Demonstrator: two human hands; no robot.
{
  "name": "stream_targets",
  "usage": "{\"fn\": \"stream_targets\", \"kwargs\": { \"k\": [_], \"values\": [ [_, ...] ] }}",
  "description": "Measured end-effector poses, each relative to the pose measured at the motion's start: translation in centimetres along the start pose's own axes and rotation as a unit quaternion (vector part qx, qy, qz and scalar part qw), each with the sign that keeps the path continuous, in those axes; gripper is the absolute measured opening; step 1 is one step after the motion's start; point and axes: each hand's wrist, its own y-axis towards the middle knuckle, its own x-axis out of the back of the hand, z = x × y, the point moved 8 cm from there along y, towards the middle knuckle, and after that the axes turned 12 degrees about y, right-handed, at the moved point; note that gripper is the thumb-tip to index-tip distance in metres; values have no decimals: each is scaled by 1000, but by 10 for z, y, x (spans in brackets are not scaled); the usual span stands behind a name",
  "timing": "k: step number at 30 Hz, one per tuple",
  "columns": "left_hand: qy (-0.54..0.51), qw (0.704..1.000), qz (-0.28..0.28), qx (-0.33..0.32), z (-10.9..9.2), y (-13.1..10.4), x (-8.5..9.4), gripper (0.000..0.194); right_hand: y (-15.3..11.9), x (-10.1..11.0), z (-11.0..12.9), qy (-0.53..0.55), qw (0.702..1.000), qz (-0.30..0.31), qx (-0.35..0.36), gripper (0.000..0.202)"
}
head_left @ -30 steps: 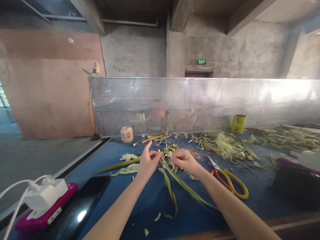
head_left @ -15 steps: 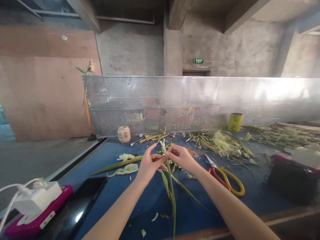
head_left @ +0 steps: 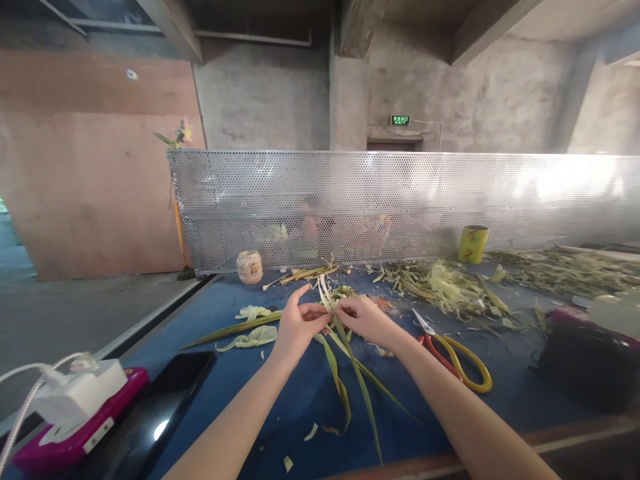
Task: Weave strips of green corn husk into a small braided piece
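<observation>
Close together over the middle of the blue table, my left hand (head_left: 299, 327) and my right hand (head_left: 367, 319) pinch long green leaf strips (head_left: 356, 367) where they cross. The strips' pale ends (head_left: 324, 292) stick up above my fingers, and their green tails hang toward me. My left thumb and fingers close on the crossing from the left, with the index finger raised. From the right, my right fingertips press on the same spot. The exact hold is partly hidden by my fingers. Left of my hands lie a pale crinkled leaf (head_left: 255, 337) and a long green leaf (head_left: 233, 330).
Scissors (head_left: 457, 360) with red and yellow handles lie to the right. Behind are a string roll (head_left: 249, 267), a heap of dry leaves (head_left: 445, 287), a yellow roll (head_left: 473, 244) and a perforated metal screen (head_left: 320, 193). A phone (head_left: 165, 400) and a pink power strip (head_left: 80, 427) sit front left.
The front leaf strip's tail has swung to the right, and the pale ends above my fingers now stand further apart. Both hands stay in nearly the same place.
</observation>
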Motion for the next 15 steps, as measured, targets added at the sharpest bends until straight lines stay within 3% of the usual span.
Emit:
{"fn": "stream_targets", "kwargs": {
  "k": [6,10,15],
  "values": [
    [17,1000,15,-2,2,1,-2,82,2,3,6,12,999,-36,12,22],
    [52,998,-8,-21,-7,-2,0,81,1,0,2,100,994,-41,-22,24],
    [162,971,-50,-171,-38,-18,-4,68,4,-1,-10,207,973,-79,-69,27]
  ]
}}
